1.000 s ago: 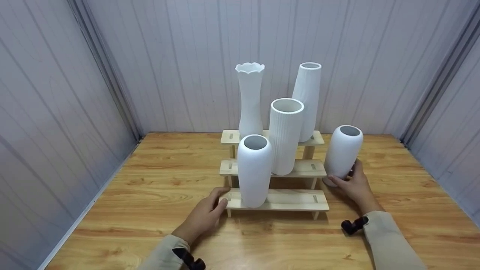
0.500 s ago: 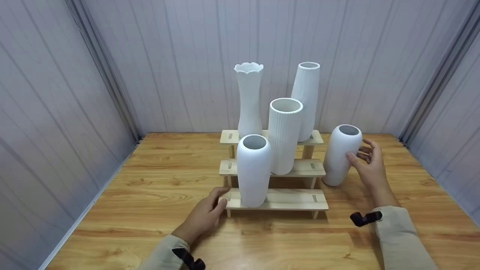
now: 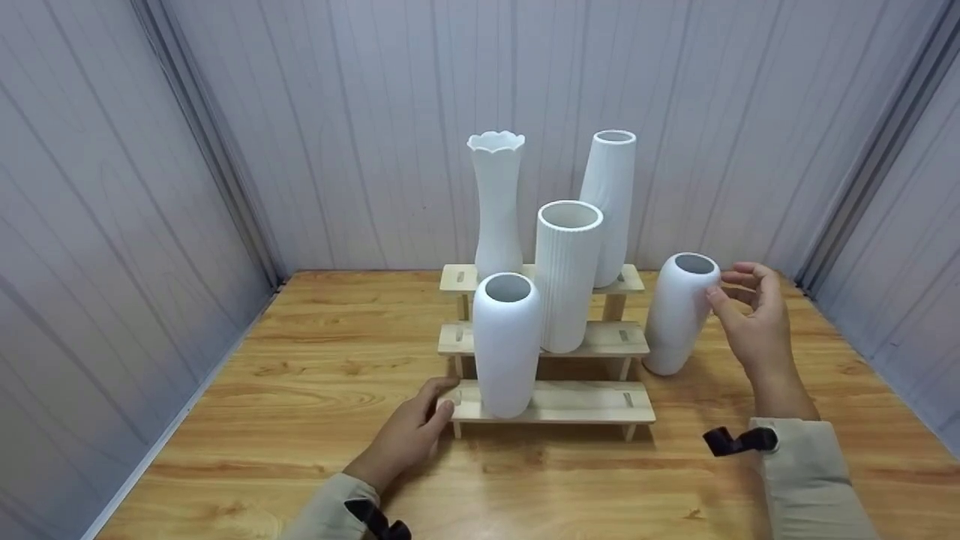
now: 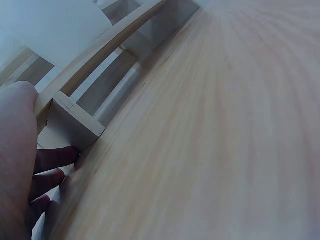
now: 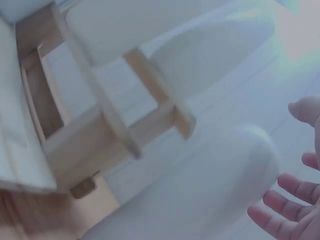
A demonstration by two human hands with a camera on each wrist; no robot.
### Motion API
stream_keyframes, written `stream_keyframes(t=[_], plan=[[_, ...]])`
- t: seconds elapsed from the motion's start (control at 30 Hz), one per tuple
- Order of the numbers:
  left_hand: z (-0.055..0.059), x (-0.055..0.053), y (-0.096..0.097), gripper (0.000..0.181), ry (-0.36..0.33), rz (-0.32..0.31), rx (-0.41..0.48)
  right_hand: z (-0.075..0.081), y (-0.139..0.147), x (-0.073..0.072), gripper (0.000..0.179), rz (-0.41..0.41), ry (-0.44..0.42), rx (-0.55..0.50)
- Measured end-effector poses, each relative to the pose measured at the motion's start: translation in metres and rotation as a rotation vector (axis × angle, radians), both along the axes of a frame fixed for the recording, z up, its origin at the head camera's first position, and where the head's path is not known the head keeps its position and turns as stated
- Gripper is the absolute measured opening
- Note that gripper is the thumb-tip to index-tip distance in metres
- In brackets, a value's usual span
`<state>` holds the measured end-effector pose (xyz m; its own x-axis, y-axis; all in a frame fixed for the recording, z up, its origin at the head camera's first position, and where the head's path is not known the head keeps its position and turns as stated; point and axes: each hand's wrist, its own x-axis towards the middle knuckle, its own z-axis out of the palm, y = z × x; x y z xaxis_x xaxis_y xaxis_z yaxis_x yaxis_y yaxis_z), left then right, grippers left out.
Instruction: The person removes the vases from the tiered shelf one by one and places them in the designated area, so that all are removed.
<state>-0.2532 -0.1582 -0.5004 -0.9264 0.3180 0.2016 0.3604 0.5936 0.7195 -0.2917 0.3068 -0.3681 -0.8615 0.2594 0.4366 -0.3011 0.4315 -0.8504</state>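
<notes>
A three-tier wooden display stand (image 3: 589,403) bears several white vases. My left hand (image 3: 405,435) holds the left end of its lowest shelf, thumb on top; in the left wrist view the fingers (image 4: 50,159) reach the stand's leg. On that shelf stands a smooth rounded vase (image 3: 507,352). A similar smooth vase (image 3: 679,315) stands on the table right of the stand. Beside its upper part is my right hand (image 3: 759,322), fingers spread and thumb at the vase's shoulder. The right wrist view shows the fingertips (image 5: 272,200) loosely bent near this vase (image 5: 200,187).
A ribbed cylindrical vase (image 3: 568,285) stands on the middle shelf. The top shelf bears a scallop-rimmed vase (image 3: 498,210) and a tapered vase (image 3: 611,187). The wooden table (image 3: 322,360) meets pale panel walls (image 3: 360,135) at the back and sides.
My right hand has let go of the right vase's lower part and moved up and right along it; the vase stays on the table. The left hand has kept its place.
</notes>
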Motion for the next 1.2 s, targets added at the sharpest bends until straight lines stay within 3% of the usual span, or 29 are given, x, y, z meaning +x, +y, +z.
stream_keyframes(t=[0.23, 0.5, 0.8, 0.97, 1.2], plan=[[-0.001, 0.000, 0.000, 0.041, 0.003, 0.004, 0.011, 0.011, -0.019, 0.012, 0.051, 0.031, 0.041, 0.010], [-0.002, 0.000, 0.000, 0.040, -0.004, -0.004, 0.010, 0.021, -0.057, 0.024, 0.046, 0.254, 0.160, -0.040], [-0.001, -0.001, 0.000, 0.040, -0.009, 0.004, 0.017, 0.024, -0.099, 0.031, 0.045, 0.410, 0.111, -0.131], [-0.001, -0.002, 0.000, 0.039, 0.002, 0.002, 0.019, 0.021, -0.122, 0.030, 0.046, 0.486, 0.136, -0.160], [-0.003, -0.002, 0.000, 0.039, 0.026, 0.001, 0.021, 0.019, -0.144, 0.035, 0.041, 0.453, 0.199, -0.184]])
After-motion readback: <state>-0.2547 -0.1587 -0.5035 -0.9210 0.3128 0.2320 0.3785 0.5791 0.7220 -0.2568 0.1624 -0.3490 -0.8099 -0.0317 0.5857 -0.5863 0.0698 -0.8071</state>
